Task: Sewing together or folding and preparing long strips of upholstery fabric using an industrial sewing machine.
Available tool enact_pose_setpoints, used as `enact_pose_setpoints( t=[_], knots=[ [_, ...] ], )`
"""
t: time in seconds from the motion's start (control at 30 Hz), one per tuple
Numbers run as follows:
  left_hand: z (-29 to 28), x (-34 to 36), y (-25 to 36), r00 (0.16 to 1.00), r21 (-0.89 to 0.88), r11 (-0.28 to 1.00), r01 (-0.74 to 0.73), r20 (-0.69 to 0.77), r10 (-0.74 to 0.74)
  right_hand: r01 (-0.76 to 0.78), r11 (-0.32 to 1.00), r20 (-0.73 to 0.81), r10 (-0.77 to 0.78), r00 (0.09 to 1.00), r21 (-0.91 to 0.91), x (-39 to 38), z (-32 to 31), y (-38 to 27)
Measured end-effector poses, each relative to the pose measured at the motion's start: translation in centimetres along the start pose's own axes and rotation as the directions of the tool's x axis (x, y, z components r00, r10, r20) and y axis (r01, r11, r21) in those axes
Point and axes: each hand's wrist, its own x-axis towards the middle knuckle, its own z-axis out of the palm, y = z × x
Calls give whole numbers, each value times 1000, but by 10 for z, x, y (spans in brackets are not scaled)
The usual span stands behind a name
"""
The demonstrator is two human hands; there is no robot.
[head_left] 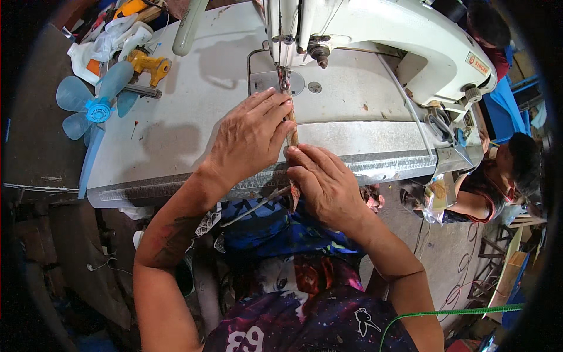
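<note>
In the head view a narrow brownish strip of material [292,135] runs from under the presser foot [284,79] of a white sewing machine [425,44] down over the table's front edge. My left hand [253,132] has its fingers closed together on the upper part of the strip, just below the foot. My right hand [322,185] grips the strip lower down at the edge, fingers curled over it. A thin pale cord or stick [252,208] angles down to the left beside the strip's lower end.
A blue fan [98,110], a yellow tool [152,64] and white plastic items [105,44] crowd the left side. Scissors [446,135] lie at the table's [146,176] right end. Two other people, one at top right [487,29], another at right [487,193], are beside it.
</note>
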Motion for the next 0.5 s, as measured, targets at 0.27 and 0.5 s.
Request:
enact_pose_setpoints(
  t=[0.27,0.5],
  knots=[
    [0,3,0,1000,15,1000,4,25,-4,-51,998,9,51,999,23,-1,2,2],
    [1,8,-2,1000,58,998,-5,20,3,-88,995,12,87,996,46,3,4,3]
  ],
)
